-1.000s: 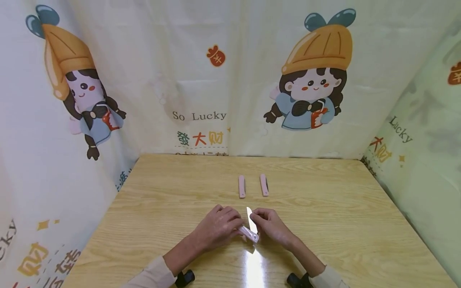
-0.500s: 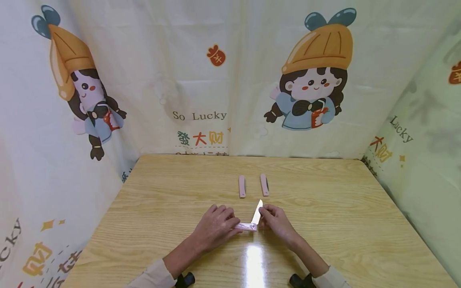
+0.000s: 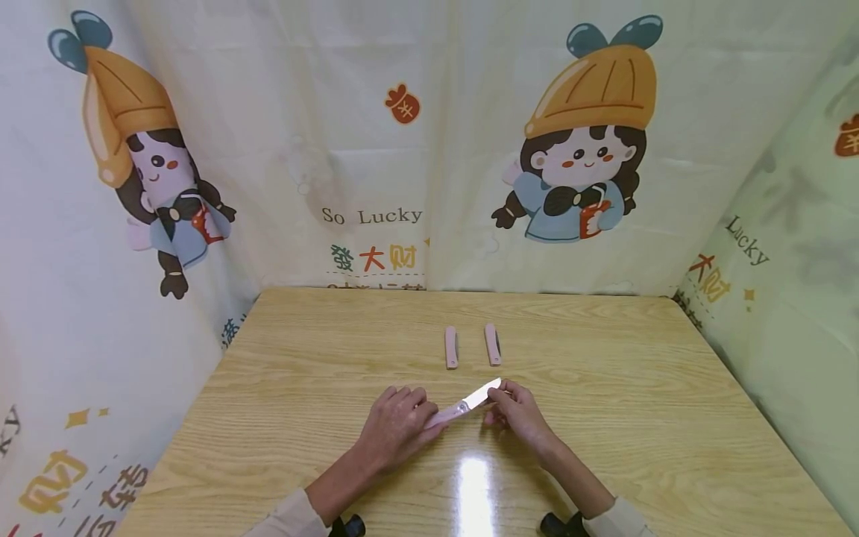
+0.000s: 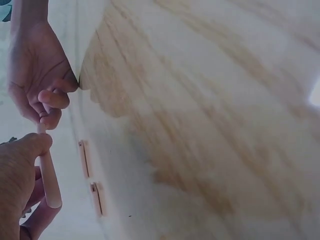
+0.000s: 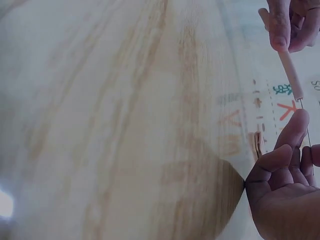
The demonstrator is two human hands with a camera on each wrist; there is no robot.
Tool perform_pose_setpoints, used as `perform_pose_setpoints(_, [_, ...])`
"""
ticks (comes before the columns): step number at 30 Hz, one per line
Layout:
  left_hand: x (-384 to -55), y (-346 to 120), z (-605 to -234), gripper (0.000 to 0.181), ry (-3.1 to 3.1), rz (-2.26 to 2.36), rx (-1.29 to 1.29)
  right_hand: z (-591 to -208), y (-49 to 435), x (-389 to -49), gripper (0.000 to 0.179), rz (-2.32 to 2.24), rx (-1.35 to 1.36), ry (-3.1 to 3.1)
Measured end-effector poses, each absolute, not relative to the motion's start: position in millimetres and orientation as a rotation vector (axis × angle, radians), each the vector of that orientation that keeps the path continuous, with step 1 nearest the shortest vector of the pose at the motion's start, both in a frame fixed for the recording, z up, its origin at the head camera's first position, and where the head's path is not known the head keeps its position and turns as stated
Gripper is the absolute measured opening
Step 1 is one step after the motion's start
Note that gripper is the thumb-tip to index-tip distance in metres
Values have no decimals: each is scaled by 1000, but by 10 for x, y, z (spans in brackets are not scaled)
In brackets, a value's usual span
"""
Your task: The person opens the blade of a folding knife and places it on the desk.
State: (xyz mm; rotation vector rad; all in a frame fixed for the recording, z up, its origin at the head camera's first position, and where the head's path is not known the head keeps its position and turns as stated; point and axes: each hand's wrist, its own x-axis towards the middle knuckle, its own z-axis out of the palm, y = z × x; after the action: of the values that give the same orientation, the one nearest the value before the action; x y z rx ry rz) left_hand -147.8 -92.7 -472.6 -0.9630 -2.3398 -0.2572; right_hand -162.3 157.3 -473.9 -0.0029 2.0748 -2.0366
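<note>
A pink folding knife [image 3: 450, 413] is held above the table, its bright blade [image 3: 482, 395] swung out nearly in line with the handle. My left hand [image 3: 396, 426] grips the handle between thumb and curled fingers. At the blade's tip end, my right hand [image 3: 525, 418] pinches the metal with thumb and finger. From the right wrist view, the handle [image 5: 291, 75] shows edge-on and the blade is a thin line running to the right hand [image 5: 285, 200]. Two more pink folding knives, one [image 3: 451, 348] left and one [image 3: 493, 344] right, lie folded beyond the hands.
The wood-grain table [image 3: 322, 350] has a bright light reflection near its front. A printed curtain [image 3: 463, 186] hangs along the back and both sides. Dark devices [image 3: 352, 525] sit at both wrists.
The blade has swung from a sharp angle to the handle out to nearly straight. The handle has turned to point up and right; my right hand has moved right with the blade.
</note>
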Motion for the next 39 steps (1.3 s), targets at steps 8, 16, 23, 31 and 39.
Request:
perform_pose_setpoints(8, [-1477,-911,-4788,23,-2320,-305,-933,-4740,1584,-1605,18,-2029,24,2090])
perform_pose_setpoints(16, [-1522,-938,-4778,26,-2302,-128,-976,-4742,1571,-1617,18,-2048,69,2101])
perform_pose_setpoints(23, [-1550,-925,-4743,18,-2285,-124,-936,-4760,1549,-1611,21,-2106,96,2038])
perform_pose_setpoints(31, [-1684,-1006,-4720,13,-2317,-193,-871,-4774,1579,-1599,31,-2099,46,1993])
perform_pose_setpoints(39, [-1833,-1070,-4610,15,-2654,-777,-627,-4790,1620,-1613,32,-2074,-9,1968])
